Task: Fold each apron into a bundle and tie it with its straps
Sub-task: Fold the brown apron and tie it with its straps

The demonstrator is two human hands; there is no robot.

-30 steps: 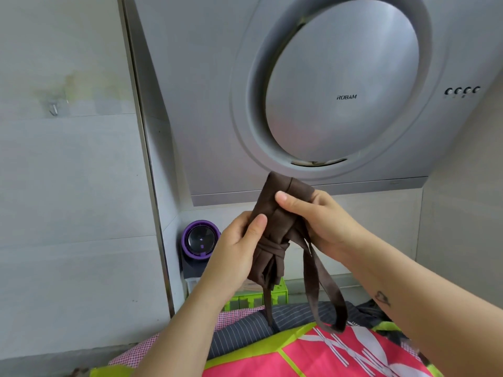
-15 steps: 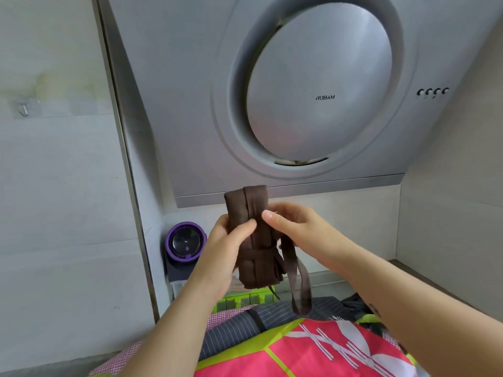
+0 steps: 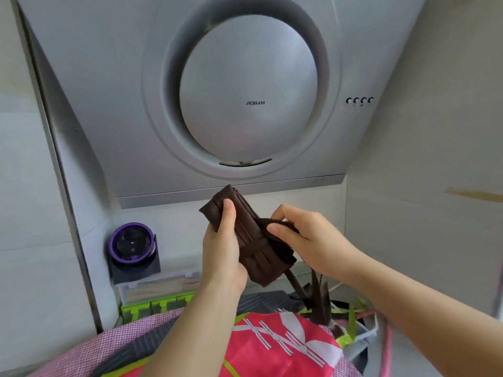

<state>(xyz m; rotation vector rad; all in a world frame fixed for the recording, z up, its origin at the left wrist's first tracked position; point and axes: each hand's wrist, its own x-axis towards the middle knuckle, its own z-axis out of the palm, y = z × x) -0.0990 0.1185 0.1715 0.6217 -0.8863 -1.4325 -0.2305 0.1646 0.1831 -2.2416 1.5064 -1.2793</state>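
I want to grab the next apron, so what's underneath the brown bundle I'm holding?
Below the brown bundle lies a pile: a red patterned apron, a dark striped one and pink checked cloth. Whatever lies deeper is covered by these layers.

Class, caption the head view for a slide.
Under a range hood, the left hand grips a brown apron bundle; the right hand pinches its strap.

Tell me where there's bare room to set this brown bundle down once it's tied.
Little bare surface shows. Only a pale strip of counter behind the apron pile, between the clear box and the right wall, partly hidden by the right hand. Left is crowded by the purple device; loose straps clutter the right.
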